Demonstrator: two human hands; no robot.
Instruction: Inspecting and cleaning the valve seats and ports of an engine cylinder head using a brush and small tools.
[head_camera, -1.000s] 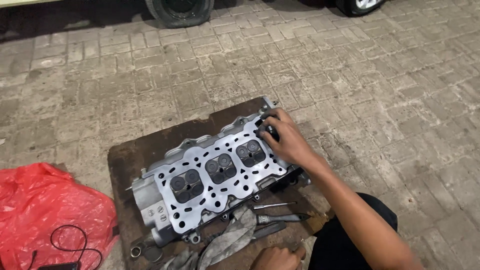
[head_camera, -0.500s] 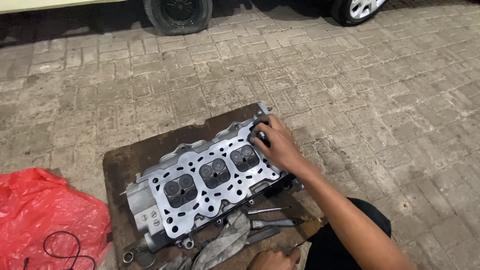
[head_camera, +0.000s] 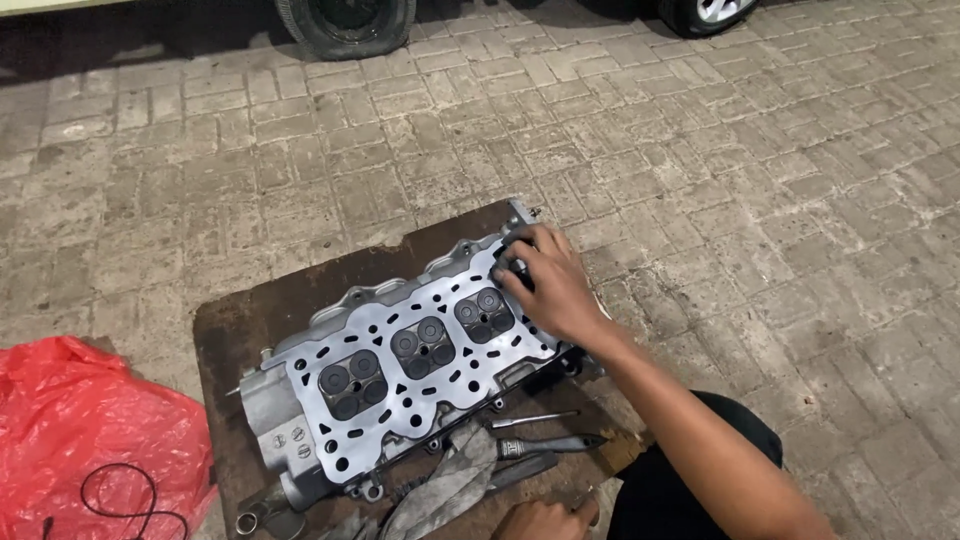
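— So where is the cylinder head?
— Centre of the frame, lying on a brown board over the paving. The right hand rests on its upper right end, grip spread over a dark part there.
— And the left hand?
— Bottom edge, grip curled; I cannot tell around what. A screwdriver and grey rag lie beside it, a red bag lower left.

Cylinder head lies on a board; bag left, screwdriver in front

Soft even daylight, deep shade along top edge, sharp focus
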